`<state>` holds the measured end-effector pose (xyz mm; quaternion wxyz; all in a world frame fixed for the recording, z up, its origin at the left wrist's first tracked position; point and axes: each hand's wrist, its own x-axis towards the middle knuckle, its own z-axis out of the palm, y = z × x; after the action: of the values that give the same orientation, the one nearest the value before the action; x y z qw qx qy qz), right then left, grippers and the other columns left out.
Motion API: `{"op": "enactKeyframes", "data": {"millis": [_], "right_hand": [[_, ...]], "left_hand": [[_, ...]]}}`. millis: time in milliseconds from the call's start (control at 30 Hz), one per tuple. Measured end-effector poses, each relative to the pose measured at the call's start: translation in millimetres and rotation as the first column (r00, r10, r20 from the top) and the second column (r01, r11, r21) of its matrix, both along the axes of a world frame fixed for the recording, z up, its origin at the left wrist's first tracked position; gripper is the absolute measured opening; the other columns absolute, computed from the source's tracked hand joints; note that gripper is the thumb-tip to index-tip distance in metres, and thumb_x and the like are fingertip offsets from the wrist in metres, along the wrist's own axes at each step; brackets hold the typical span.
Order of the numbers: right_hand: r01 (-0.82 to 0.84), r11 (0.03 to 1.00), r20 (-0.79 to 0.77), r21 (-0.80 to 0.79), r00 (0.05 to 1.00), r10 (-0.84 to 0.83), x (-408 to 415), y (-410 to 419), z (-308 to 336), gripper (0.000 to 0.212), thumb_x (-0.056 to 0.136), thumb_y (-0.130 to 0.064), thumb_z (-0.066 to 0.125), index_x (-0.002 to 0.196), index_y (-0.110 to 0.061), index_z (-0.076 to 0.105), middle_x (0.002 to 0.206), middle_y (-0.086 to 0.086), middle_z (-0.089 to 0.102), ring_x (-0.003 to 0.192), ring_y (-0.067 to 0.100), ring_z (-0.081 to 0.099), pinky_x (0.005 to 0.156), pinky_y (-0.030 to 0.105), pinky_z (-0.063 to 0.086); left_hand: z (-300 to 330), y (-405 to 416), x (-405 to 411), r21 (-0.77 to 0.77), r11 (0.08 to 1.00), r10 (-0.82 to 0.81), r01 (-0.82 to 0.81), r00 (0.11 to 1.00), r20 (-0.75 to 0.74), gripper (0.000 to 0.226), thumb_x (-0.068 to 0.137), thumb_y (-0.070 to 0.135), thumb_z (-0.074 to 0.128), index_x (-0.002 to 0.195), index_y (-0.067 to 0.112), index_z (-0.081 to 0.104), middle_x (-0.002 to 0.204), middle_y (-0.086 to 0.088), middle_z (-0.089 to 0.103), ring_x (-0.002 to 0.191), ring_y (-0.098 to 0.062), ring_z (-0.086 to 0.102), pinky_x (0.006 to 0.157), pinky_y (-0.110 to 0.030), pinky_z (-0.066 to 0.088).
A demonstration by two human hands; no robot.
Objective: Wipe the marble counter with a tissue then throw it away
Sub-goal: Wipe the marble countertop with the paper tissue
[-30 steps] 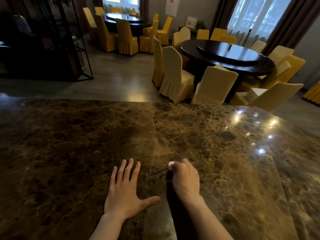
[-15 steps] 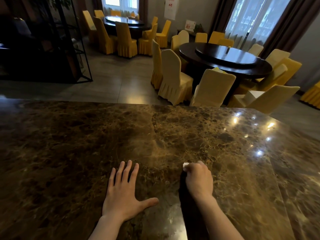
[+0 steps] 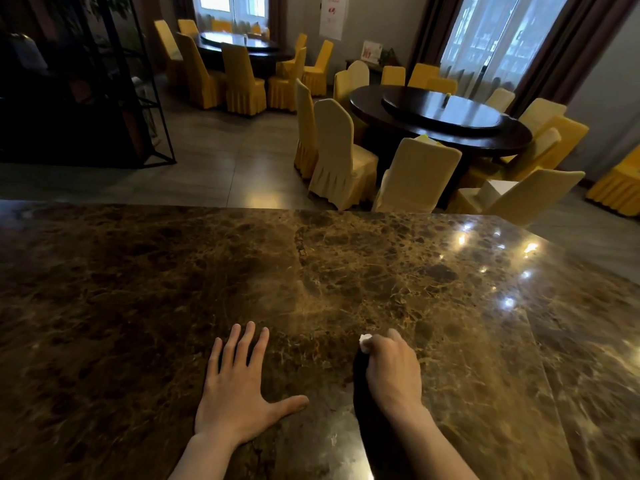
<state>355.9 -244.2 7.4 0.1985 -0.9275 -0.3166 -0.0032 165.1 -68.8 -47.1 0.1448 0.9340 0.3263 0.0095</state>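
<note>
A polished brown marble counter (image 3: 346,271) fills the lower half of the view. My right hand (image 3: 393,368) is closed on a small white tissue (image 3: 364,342), pressing it onto the marble; only a scrap of it shows past my fingers. My left hand (image 3: 239,386) lies flat on the counter to the left of it, fingers spread, holding nothing. No bin is in view.
Beyond the counter's far edge lies a dining room with a dark round table (image 3: 440,123) ringed by several yellow-covered chairs (image 3: 339,157). A second round table (image 3: 239,43) stands further back. A black metal shelf frame (image 3: 138,98) stands at the left.
My right hand with the tissue has slid to the right across the marble, mostly in the first half second. My left hand has stayed flat in place.
</note>
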Motion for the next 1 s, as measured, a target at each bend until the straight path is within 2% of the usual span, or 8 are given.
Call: {"op": "enactKeyframes", "data": {"millis": [133, 200, 300, 533, 733, 800, 933, 1000], "right_hand": [[-0.124, 0.985, -0.104, 0.119, 0.985, 0.136, 5.4, -4.0, 3.8, 0.015, 0.091, -0.013, 0.07, 0.095, -0.024, 0.08, 0.085, -0.003, 0.061, 0.078, 0.02, 0.062, 0.069, 0.037, 0.051], [0.011, 0.983, -0.072, 0.184, 0.997, 0.002, 29.9, -9.9, 7.2, 0.023, 0.091, -0.006, 0.068, 0.106, -0.02, 0.078, 0.094, 0.0, 0.067, 0.085, 0.023, 0.065, 0.075, 0.04, 0.055], [0.118, 0.991, -0.032, 0.062, 0.993, -0.116, 57.4, -14.5, 8.5, 0.035, 0.095, -0.003, 0.059, 0.126, -0.015, 0.068, 0.112, 0.006, 0.066, 0.104, 0.028, 0.064, 0.085, 0.043, 0.054], [-0.036, 0.998, 0.038, -0.045, 0.999, 0.038, 32.7, -4.2, -11.0, 0.013, 0.093, -0.01, 0.063, 0.087, -0.013, 0.074, 0.088, -0.001, 0.05, 0.09, 0.024, 0.052, 0.07, 0.033, 0.044], [-0.388, 0.922, 0.054, -0.022, 0.92, 0.388, -2.8, -8.5, -18.7, 0.005, 0.09, -0.029, 0.067, 0.087, -0.031, 0.069, 0.085, -0.014, 0.043, 0.085, 0.011, 0.044, 0.064, 0.024, 0.034], [-0.34, 0.94, 0.078, -0.019, 0.937, 0.34, 7.5, -16.2, -17.7, 0.003, 0.088, -0.029, 0.07, 0.086, -0.03, 0.071, 0.085, -0.013, 0.045, 0.086, 0.012, 0.044, 0.065, 0.025, 0.035], [0.008, 0.999, 0.07, -0.052, 0.998, -0.005, 34.8, -20.0, -8.0, 0.015, 0.095, -0.018, 0.063, 0.09, -0.017, 0.077, 0.091, -0.002, 0.055, 0.094, 0.021, 0.049, 0.075, 0.033, 0.045], [0.017, 0.999, 0.078, -0.049, 0.997, -0.014, 25.6, -9.9, -4.6, 0.016, 0.097, -0.017, 0.061, 0.092, -0.014, 0.076, 0.096, 0.0, 0.058, 0.096, 0.022, 0.052, 0.079, 0.034, 0.048]], "left_hand": [[1.4, -0.3, -0.5, 0.003, 1.0, 0.008, -0.008, 1.0, -0.004, 0.142, 0.053, 0.118, 0.014, 0.162, 0.033, -0.019, 0.173, 0.006, -0.025, 0.154, -0.016, -0.036, 0.13, -0.051, -0.017], [1.4, -1.5, -0.6, -0.002, 1.0, 0.009, -0.009, 1.0, -0.007, 0.143, 0.053, 0.118, 0.015, 0.163, 0.033, -0.017, 0.173, 0.006, -0.023, 0.155, -0.017, -0.034, 0.131, -0.051, -0.016], [2.7, -1.3, -0.7, 0.005, 1.0, 0.01, -0.01, 1.0, -0.009, 0.144, 0.053, 0.118, 0.014, 0.164, 0.033, -0.015, 0.174, 0.006, -0.022, 0.156, -0.017, -0.034, 0.131, -0.051, -0.015], [2.8, -1.1, 0.1, 0.002, 1.0, 0.008, -0.008, 1.0, -0.012, 0.143, 0.053, 0.118, 0.015, 0.164, 0.033, -0.016, 0.173, 0.006, -0.022, 0.156, -0.017, -0.032, 0.131, -0.051, -0.015], [4.0, -0.5, -1.2, 0.007, 1.0, 0.005, -0.005, 1.0, -0.019, 0.143, 0.053, 0.118, 0.013, 0.164, 0.032, -0.017, 0.173, 0.005, -0.024, 0.156, -0.017, -0.033, 0.131, -0.05, -0.015], [5.0, -1.1, -1.2, 0.011, 1.0, 0.007, -0.006, 1.0, -0.028, 0.143, 0.053, 0.118, 0.012, 0.164, 0.032, -0.018, 0.174, 0.005, -0.024, 0.156, -0.018, -0.033, 0.131, -0.05, -0.016], [5.6, -2.0, 0.3, 0.013, 1.0, 0.008, -0.008, 0.999, -0.033, 0.144, 0.052, 0.118, 0.012, 0.164, 0.032, -0.017, 0.174, 0.005, -0.023, 0.156, -0.018, -0.032, 0.131, -0.051, -0.015], [4.5, -0.8, 0.6, 0.013, 1.0, 0.014, -0.013, 0.999, -0.029, 0.144, 0.052, 0.119, 0.012, 0.164, 0.033, -0.017, 0.174, 0.006, -0.024, 0.156, -0.018, -0.033, 0.131, -0.051, -0.015]]}}
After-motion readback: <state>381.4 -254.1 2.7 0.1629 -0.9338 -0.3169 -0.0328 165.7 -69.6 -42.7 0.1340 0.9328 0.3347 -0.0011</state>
